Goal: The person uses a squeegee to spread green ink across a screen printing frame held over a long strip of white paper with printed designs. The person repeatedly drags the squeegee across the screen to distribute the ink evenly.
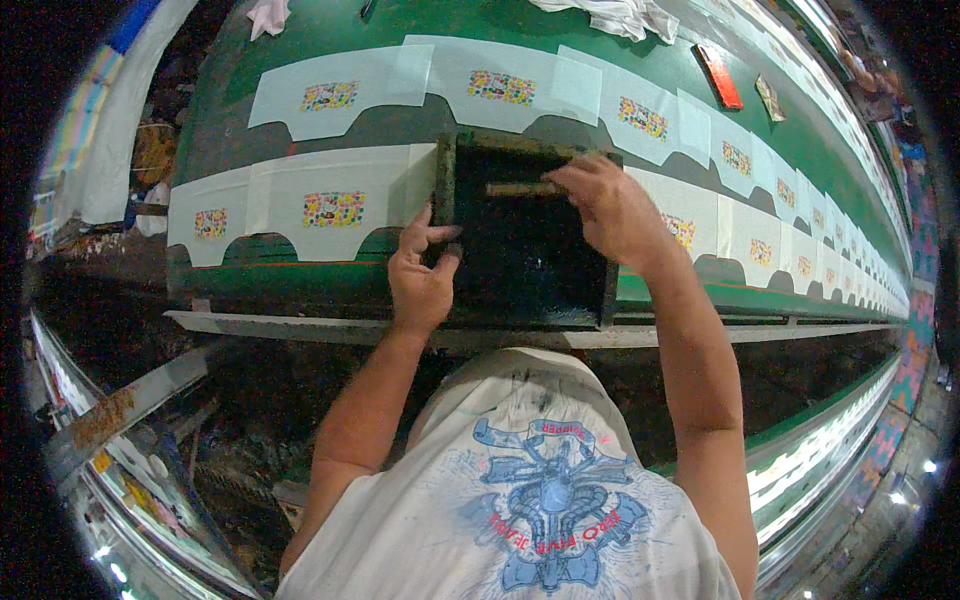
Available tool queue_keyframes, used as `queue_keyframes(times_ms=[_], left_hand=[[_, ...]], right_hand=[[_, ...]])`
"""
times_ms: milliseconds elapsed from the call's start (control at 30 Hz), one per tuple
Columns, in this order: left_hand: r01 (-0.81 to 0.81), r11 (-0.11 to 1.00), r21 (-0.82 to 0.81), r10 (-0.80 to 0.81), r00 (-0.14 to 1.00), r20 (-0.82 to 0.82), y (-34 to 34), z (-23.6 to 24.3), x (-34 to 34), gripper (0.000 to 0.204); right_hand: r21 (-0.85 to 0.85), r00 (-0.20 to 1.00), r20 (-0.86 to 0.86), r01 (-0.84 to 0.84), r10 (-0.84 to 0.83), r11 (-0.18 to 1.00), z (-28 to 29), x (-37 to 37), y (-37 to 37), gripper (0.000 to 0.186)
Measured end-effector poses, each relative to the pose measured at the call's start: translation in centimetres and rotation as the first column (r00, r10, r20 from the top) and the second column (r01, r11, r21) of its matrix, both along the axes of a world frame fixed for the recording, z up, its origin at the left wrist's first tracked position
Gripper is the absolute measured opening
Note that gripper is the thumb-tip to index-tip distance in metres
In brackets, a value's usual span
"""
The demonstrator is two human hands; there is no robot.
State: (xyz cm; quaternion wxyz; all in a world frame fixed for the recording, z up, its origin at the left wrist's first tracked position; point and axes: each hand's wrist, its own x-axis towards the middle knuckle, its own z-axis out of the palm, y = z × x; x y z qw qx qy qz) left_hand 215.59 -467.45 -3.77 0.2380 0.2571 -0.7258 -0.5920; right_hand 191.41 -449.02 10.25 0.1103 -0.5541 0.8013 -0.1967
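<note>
A dark screen-printing frame [609, 290] lies on the green table over the nearer row of white cut fabric pieces. My left hand [422, 275] is at the frame's left side, its fingers and thumb closed around that edge. Inside the frame, toward its far end, is a squeegee [515, 188] with a light brown, bar-like edge. My right hand [603, 205] grips the squeegee at its right end, partly hiding it. Beside the frame, a white fabric piece [275, 185] bears colourful dotted prints.
Another row of pale printed fabric pieces [385, 75] runs along the far side of the green table [330, 40]. Behind it lie a red box [718, 77], a crumpled wrapper [769, 99] and white cloth [620, 14]. A metal rail [290, 328] follows the near edge.
</note>
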Motion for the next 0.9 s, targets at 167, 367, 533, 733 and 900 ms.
queue_keyframes(times_ms=[167, 367, 533, 733, 900], left_hand=[[-0.033, 0.998, -0.055, 0.033, 0.999, 0.007, 0.4, 2.8, -0.3, 0.031], [0.008, 0.997, -0.077, -0.015, 0.996, -0.092, 0.4, 2.0, -0.4, 0.036], [0.006, 0.998, -0.07, -0.012, 0.997, -0.075, 0.5, 1.6, -0.3, 0.038], [0.061, 0.981, -0.186, -0.049, 0.996, 0.071, 0.0, 2.4, 0.1, 0.05], [0.079, 0.957, -0.279, -0.052, 0.993, 0.104, -0.4, 2.9, -0.3, 0.051]], right_hand=[[-0.014, 0.993, 0.061, 0.1, -0.099, 0.995, -1.1, -0.1, -1.2, 0.055], [0.016, 0.996, 0.004, 0.085, -0.085, 0.996, -0.9, 1.9, -0.3, 0.055], [-0.017, 0.998, -0.038, 0.041, -0.042, 0.999, -2.0, 6.3, 2.5, 0.055], [0.082, 1.0, -0.018, 0.005, -0.004, 0.997, -0.9, 12.0, 4.8, 0.069], [0.029, 1.0, 0.006, -0.009, 0.009, 1.0, -1.6, 12.4, 6.0, 0.057]])
